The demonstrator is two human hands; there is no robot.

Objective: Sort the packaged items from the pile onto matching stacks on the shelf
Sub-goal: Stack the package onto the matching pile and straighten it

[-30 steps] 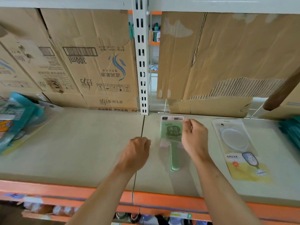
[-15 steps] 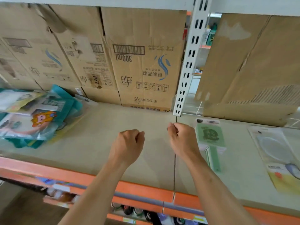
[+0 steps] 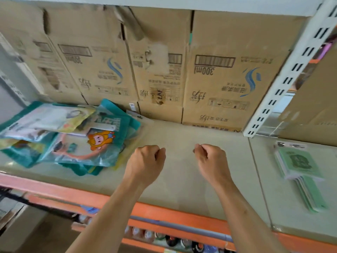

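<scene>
A jumbled pile of packaged items [image 3: 73, 139] in teal, yellow and clear bags lies on the left of the beige shelf [image 3: 182, 187]; the top bag shows an orange cartoon monkey. A stack of green handled items in clear packs [image 3: 299, 167] lies on the right shelf section. My left hand [image 3: 145, 161] hovers over the shelf just right of the pile, fingers curled, holding nothing. My right hand [image 3: 211, 161] is beside it, also curled and holding nothing, well left of the green stack.
Upside-down cardboard boxes [image 3: 218, 79] line the back of the shelf. A white slotted upright [image 3: 284, 79] divides the two sections. The orange front rail [image 3: 164, 214] runs below my forearms, with bottles on a lower level.
My right hand has let go of the green pack and left it on its stack. Both hands and my view have moved left toward the pile.
</scene>
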